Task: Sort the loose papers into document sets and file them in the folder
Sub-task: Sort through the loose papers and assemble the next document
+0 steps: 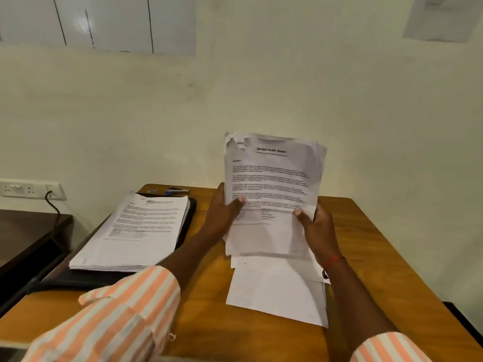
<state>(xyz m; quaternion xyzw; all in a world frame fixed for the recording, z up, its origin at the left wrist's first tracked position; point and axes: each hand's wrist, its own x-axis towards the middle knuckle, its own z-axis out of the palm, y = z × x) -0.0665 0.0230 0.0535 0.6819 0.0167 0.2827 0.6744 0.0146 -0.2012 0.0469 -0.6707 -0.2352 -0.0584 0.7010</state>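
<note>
I hold a sheaf of printed papers (271, 178) upright above the wooden table (203, 296); the top sheet has a bold heading and its upper left corner is torn. My left hand (222, 215) grips the sheaf's left edge, thumb on the front. My right hand (313, 226) grips the lower right edge. Loose white sheets (277, 291) lie flat on the table under the sheaf. To the left, a thick stack of printed papers (136, 231) rests on an open black folder (86, 278).
A stapler (177, 190) with a blue part lies at the table's far edge, behind the folder. A dark side table (23, 231) stands to the left, with a wall socket (31, 189) and black cable above it. The wall is close behind the table.
</note>
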